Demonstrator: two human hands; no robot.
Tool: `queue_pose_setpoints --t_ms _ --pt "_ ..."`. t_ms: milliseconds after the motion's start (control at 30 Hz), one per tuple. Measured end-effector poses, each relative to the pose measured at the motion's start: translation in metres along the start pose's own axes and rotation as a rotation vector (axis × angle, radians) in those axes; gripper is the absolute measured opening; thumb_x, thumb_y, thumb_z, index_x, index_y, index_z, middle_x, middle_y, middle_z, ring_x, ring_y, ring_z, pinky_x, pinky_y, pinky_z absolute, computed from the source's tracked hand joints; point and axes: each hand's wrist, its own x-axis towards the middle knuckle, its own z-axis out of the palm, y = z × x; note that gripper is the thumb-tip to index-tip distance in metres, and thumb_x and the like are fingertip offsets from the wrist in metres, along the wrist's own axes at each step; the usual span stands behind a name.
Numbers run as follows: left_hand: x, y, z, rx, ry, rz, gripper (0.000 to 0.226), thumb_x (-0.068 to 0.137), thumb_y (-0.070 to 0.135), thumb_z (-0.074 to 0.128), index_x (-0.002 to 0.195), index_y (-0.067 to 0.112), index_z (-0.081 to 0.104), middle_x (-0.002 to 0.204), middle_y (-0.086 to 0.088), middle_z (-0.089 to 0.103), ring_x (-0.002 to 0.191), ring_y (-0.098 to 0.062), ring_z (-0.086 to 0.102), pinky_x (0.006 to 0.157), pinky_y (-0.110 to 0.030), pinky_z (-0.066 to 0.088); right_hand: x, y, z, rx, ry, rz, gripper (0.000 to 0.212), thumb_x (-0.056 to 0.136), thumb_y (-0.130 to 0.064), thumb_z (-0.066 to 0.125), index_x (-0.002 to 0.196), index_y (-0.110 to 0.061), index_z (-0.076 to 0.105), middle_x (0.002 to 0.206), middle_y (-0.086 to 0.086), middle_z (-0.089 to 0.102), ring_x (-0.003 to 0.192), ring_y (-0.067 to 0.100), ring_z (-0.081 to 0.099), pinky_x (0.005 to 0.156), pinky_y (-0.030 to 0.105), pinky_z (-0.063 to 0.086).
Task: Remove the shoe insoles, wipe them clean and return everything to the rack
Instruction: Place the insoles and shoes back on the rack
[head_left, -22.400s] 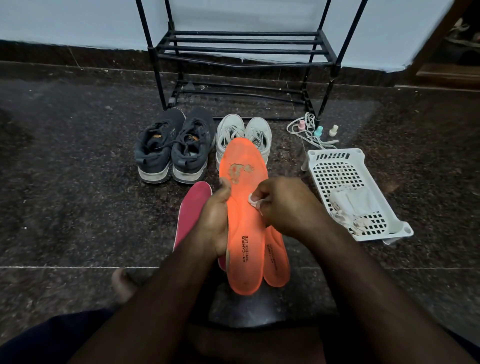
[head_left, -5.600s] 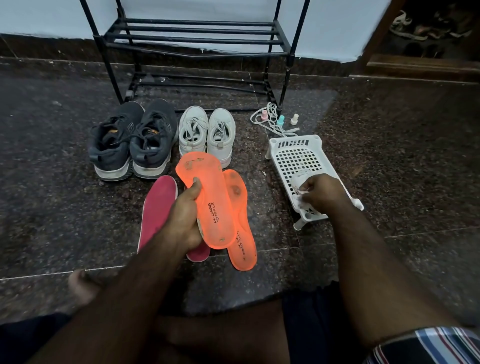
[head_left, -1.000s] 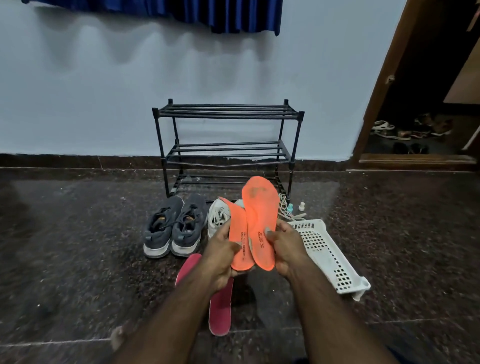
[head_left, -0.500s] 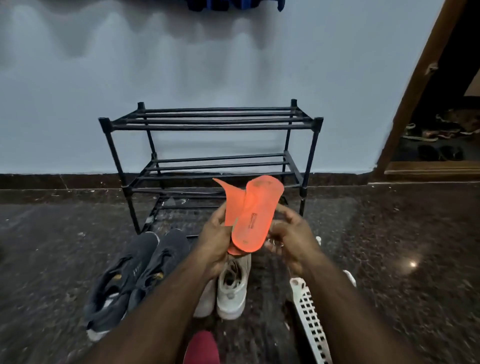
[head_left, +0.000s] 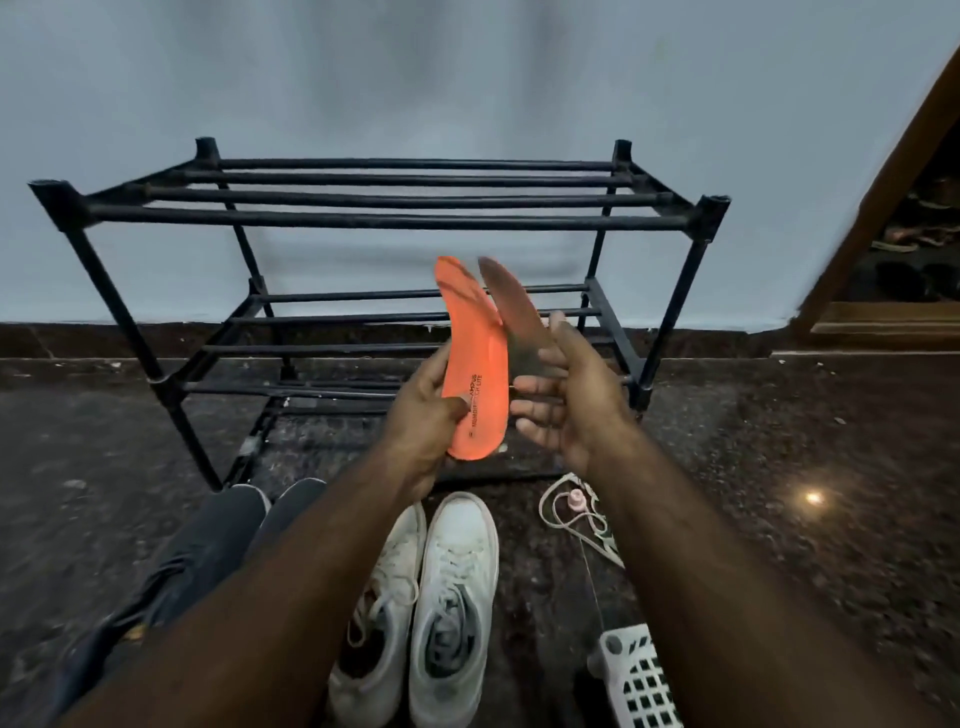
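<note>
In the head view, I am holding two insoles up in front of the black shoe rack (head_left: 395, 208), which is standing against the pale wall at the far side. My left hand (head_left: 423, 410) is gripping the orange insole (head_left: 475, 364), thumb pressed over its printed lower part and fingers curled behind it; the insole is standing nearly upright and bowing to the left at its top. My right hand (head_left: 563, 402) is holding the second insole (head_left: 519, 322), which is showing its dark underside and leaning to the left so that its upper part is crossing just behind the orange one. The thumb is lying along its right edge and the fingers are reaching across beneath it, loosely spread; how firmly they are closing I cannot tell, as the hand is blurred.

Near me on the dark stone floor (head_left: 805, 467), the white sneakers (head_left: 441, 597) are sitting side by side below my hands, toes pointing to the rack. The dark sneakers (head_left: 218, 535) are lying to their left, partly hidden by my left forearm. A tangle of white cord (head_left: 563, 506) with a small pink piece is lying right of the white pair, and a corner of the white plastic basket (head_left: 636, 680) is showing at the near edge.
</note>
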Motion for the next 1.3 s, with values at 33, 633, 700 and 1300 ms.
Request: queue_pose_setpoints --t_ms 33,633,700,1300 --pt "-0.002 -0.006 -0.002 -0.007 -0.012 -0.017 0.076 0.092 -0.015 0.042 0.139 0.042 0.053 0.117 0.001 0.073 0.107 -0.035 0.069 0.084 -0.069 0.053 0.001 0.004 0.003 0.028 0.003 0.025 0.050 0.089 -0.064 0.054 0.106 -0.017 0.063 0.071 0.004 0.074 0.059 0.018 0.069 0.055 0.031 0.055" --pt "-0.037 -0.054 -0.011 -0.263 0.046 -0.194 0.056 0.097 -0.011 0.041 0.142 0.022 0.051 0.117 -0.012 0.069 0.080 -0.027 0.076 0.059 -0.043 0.059 0.044 0.105 -0.054 -0.112 0.437 0.147 0.041 0.088 -0.054 0.059 0.087 -0.013 0.062 0.074 0.010 0.060 0.058 0.025 0.058 0.056 0.035 0.054" --pt "-0.038 -0.052 -0.013 -0.265 0.045 -0.206 0.054 0.098 -0.010 0.042 0.140 0.022 0.051 0.116 -0.012 0.069 0.081 -0.028 0.075 0.058 -0.043 0.059 0.049 0.101 -0.053 -0.060 0.376 0.195 0.051 0.091 -0.063 0.046 0.103 -0.016 0.062 0.081 0.010 0.060 0.053 0.021 0.058 0.054 0.034 0.055" --pt "-0.048 -0.039 0.000 -0.263 0.102 -0.232 0.066 0.097 -0.014 0.042 0.144 0.033 0.047 0.117 -0.009 0.066 0.098 -0.038 0.069 0.061 -0.044 0.059 -0.002 0.102 -0.073 -0.638 0.174 -0.199 0.034 0.076 0.002 0.067 0.090 -0.029 0.067 0.095 -0.006 0.068 0.089 0.022 0.069 0.079 0.039 0.058"
